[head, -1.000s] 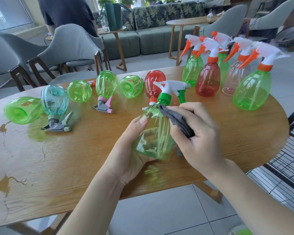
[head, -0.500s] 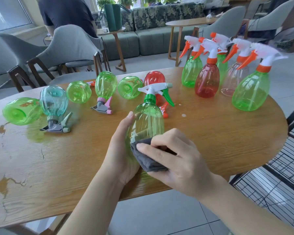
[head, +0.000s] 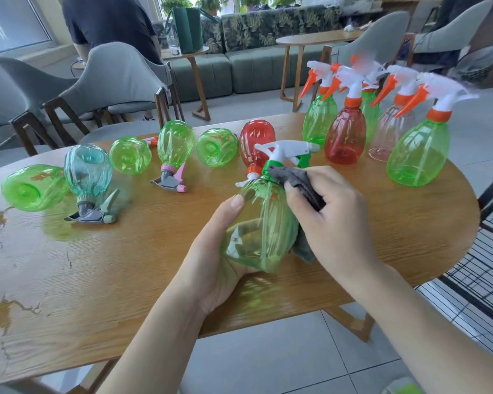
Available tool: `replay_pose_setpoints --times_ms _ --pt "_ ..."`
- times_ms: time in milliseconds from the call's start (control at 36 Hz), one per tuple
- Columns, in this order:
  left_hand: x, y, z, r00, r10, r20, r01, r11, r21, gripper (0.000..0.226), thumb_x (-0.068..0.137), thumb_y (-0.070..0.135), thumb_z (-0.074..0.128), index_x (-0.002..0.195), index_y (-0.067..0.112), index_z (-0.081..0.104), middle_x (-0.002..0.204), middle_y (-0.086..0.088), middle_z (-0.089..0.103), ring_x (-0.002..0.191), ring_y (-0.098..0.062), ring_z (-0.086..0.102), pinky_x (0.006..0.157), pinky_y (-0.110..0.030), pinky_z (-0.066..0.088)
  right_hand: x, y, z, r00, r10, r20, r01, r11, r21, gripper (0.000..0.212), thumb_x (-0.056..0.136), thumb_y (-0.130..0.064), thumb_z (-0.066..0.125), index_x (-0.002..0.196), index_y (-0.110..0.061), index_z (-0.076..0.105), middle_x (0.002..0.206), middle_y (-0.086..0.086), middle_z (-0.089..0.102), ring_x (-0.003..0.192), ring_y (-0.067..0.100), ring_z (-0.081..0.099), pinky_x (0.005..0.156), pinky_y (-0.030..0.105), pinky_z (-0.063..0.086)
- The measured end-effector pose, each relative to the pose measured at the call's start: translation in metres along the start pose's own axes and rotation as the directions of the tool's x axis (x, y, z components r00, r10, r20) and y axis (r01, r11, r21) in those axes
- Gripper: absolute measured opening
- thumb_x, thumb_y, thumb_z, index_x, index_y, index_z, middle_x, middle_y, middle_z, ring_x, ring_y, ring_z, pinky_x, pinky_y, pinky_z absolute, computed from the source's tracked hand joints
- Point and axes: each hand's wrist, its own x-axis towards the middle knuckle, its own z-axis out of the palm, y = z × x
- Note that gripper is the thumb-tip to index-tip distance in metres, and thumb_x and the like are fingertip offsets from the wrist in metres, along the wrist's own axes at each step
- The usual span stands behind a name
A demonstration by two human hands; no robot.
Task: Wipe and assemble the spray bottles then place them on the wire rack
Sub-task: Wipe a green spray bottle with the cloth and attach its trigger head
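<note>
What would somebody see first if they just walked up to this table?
Right in the middle, the left hand holds a see-through green spray bottle while the right hand rubs its shoulder with a grey cloth. At the table's far right stands a bright cluster of upright bottles with orange triggers. Along the far left, more bottles lie on their sides or stand upside down.

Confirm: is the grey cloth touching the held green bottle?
Touching. Head view: the right hand presses the grey cloth against the green bottle at its neck.
</note>
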Motion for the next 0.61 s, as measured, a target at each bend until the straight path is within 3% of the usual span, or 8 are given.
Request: replay_pose_setpoints --times_ms 83,167,306,417,611 --pt "0.001 -0.002 -0.003 1.000 0.009 0.010 -0.009 1.000 0.018 0.084 0.071 0.056 0.088 0.142 0.021 0.059 0.132 -0.025 0.064 0.110 -0.041 0.063 0.094 -0.057 0.047 -0.006 -0.002 0.000 0.999 -0.032 -0.030 0.033 0.999 0.042 0.013 0.095 -0.007 0.066 0.102 -0.006 0.077 0.097 -0.003 0.063 0.088 0.000 0.059 0.077 0.010 0.040" --pt "0.002 -0.002 -0.005 1.000 0.014 -0.018 -0.014 0.999 -0.037 0.104 0.059 0.050 0.097 0.147 0.020 0.050 0.134 -0.023 0.062 0.114 -0.041 0.059 0.090 -0.054 0.053 -0.010 -0.003 -0.002 0.991 -0.105 -0.087 0.110 0.993 0.049 0.016 0.092 -0.005 0.067 0.103 -0.003 0.078 0.097 0.004 0.066 0.087 0.011 0.062 0.078 0.015 0.045" --pt "0.003 -0.001 -0.004 0.999 0.011 -0.033 -0.015 0.994 -0.107 0.104 0.061 0.045 0.096 0.149 0.020 0.047 0.124 -0.020 0.065 0.104 -0.038 0.065 0.080 -0.053 0.057 -0.014 -0.004 0.000 0.968 -0.231 -0.094 0.232 0.973 0.000 0.026 0.089 -0.008 0.064 0.110 -0.001 0.078 0.098 0.007 0.068 0.089 0.006 0.060 0.083 0.011 0.044" --pt "0.002 -0.001 -0.005 0.999 0.033 -0.021 -0.035 0.994 -0.105 0.102 0.059 0.040 0.099 0.147 0.021 0.050 0.129 -0.018 0.064 0.106 -0.036 0.068 0.081 -0.055 0.058 -0.015 -0.004 0.002 0.954 -0.287 -0.082 0.288 0.958 -0.007 0.027 0.087 -0.005 0.065 0.110 0.001 0.077 0.099 0.010 0.068 0.093 0.005 0.058 0.088 0.010 0.043" --pt "0.002 -0.002 -0.005 1.000 0.013 0.017 -0.013 0.999 -0.042 0.099 0.059 0.038 0.098 0.145 0.015 0.052 0.136 -0.027 0.060 0.112 -0.043 0.065 0.086 -0.058 0.056 -0.005 -0.002 -0.003 0.991 -0.114 -0.067 0.117 0.992 0.044 0.024 0.094 -0.005 0.064 0.116 -0.004 0.075 0.104 0.007 0.065 0.091 0.011 0.061 0.081 0.016 0.047"
